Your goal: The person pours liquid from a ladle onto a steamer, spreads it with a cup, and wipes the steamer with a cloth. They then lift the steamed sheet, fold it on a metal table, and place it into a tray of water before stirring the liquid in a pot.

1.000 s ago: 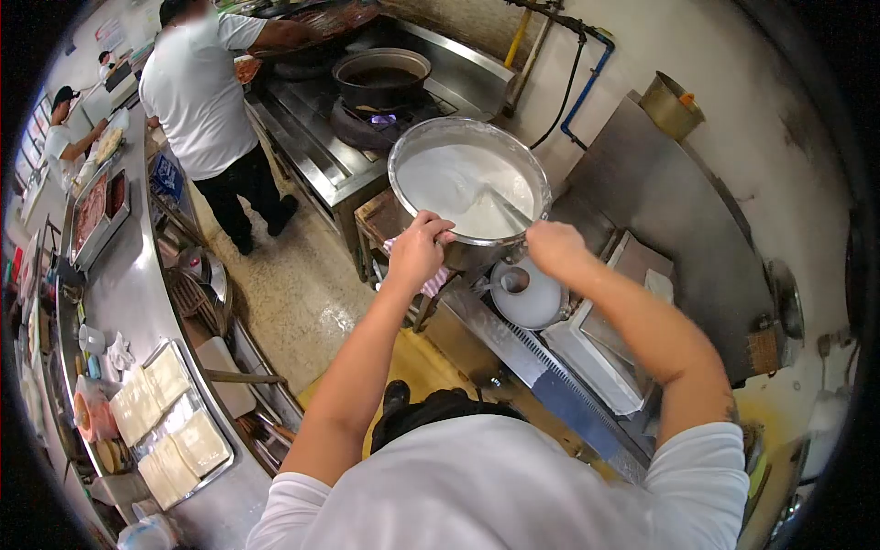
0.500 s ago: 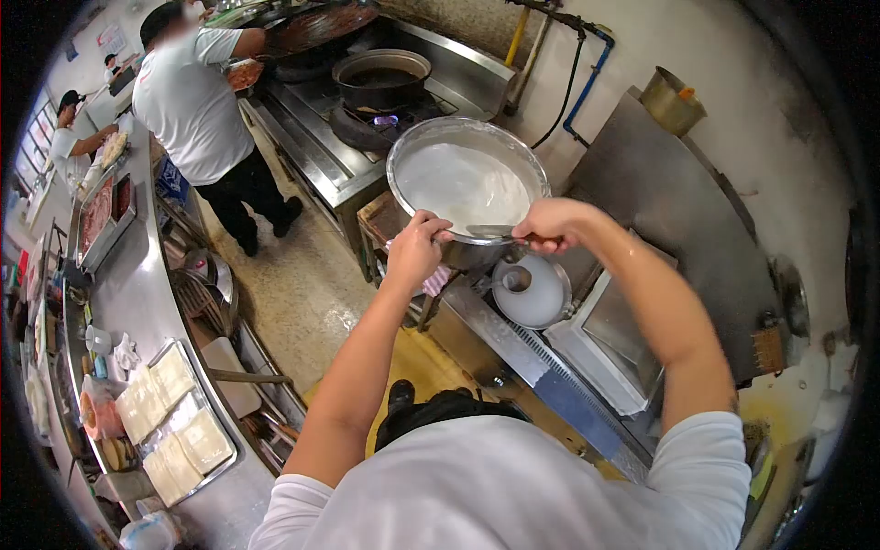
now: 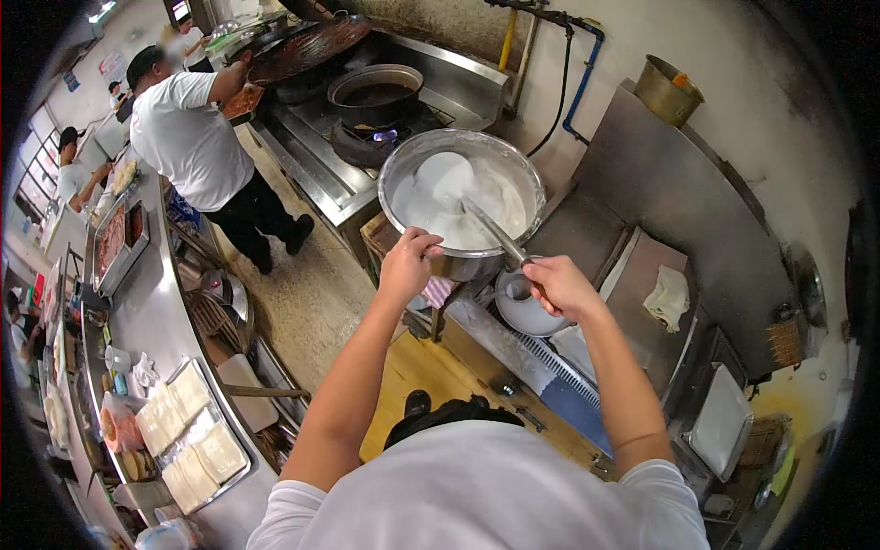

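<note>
Since the earlier frame, the ladle [image 3: 496, 233] has swung from lying across the near rim to reaching into the large metal pot [image 3: 466, 267], and the right hand [image 3: 559, 287] has drawn back toward the body. That hand is now closed around the end of the handle, just outside the rim. The left hand [image 3: 407, 268] has its fingers curled over the near edge of the pot, pinching it. The ladle's round head sits toward the pot's far side in a white mixture [image 3: 410, 199]. Under the right hand stands a pale round vessel [image 3: 530, 316]; a striped cloth [image 3: 438, 292] hangs just beside the pot. Past the pot, a dark pot [image 3: 376, 110] sits on a stove, near a blue flame [image 3: 385, 136]. To the right, a crumpled cloth [image 3: 667, 299] lies on a flat surface. At left, the steel worktop [image 3: 174, 316] carries pale flat sheets [image 3: 188, 392] on a tray. Farther off, a co-worker [image 3: 191, 137] extends an arm toward a wok [image 3: 312, 50].
</note>
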### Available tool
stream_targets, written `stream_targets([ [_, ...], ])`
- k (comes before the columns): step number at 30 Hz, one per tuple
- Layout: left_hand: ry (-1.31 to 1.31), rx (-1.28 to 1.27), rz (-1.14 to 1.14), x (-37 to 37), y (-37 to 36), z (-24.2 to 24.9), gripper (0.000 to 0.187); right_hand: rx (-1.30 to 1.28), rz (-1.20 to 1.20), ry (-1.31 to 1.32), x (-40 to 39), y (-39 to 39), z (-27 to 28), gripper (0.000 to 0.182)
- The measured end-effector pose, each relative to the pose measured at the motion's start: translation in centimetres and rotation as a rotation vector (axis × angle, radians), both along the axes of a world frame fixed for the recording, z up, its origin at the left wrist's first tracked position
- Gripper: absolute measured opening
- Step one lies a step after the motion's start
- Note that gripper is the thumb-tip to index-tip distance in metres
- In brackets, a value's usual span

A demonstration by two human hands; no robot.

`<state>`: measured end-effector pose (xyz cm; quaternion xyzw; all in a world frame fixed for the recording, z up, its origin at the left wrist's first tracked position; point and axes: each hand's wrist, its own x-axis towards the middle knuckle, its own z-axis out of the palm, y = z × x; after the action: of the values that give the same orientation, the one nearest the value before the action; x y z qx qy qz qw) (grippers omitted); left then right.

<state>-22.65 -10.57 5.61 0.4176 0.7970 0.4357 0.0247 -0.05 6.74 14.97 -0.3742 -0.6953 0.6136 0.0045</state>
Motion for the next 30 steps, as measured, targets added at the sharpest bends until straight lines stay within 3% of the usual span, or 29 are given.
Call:
stream_targets([
  [6, -0.008, 0.029, -0.007, 0.1, -0.1, -0.1, 0.02, 0.16, -0.07, 0.087, 2.8, -2.2, -2.3, 0.024],
  [11, -0.005, 0.029, 0.0, -0.1, 0.1, -0.5, 0.019, 0.707, -0.018, 0.057, 4.3, -2.3, -5.3, 0.024],
  [14, -0.003, 0.04, -0.007, -0.1, -0.1, -0.3, 0.019, 1.041, -0.099, 0.178, 4.0, -2.1, -6.7, 0.028],
  [23, 0.015, 0.082, -0.012, -0.1, -0.3, -0.6, 0.018, 1.231, 0.096, -0.23, -0.8, -0.6, -2.2, 0.021],
  [30, 0.01, 0.119, -0.016, -0.3, -0.3, -1.1, 0.019, 1.329, 0.368, -0.303, 0.2, -1.4, 0.8, 0.019],
])
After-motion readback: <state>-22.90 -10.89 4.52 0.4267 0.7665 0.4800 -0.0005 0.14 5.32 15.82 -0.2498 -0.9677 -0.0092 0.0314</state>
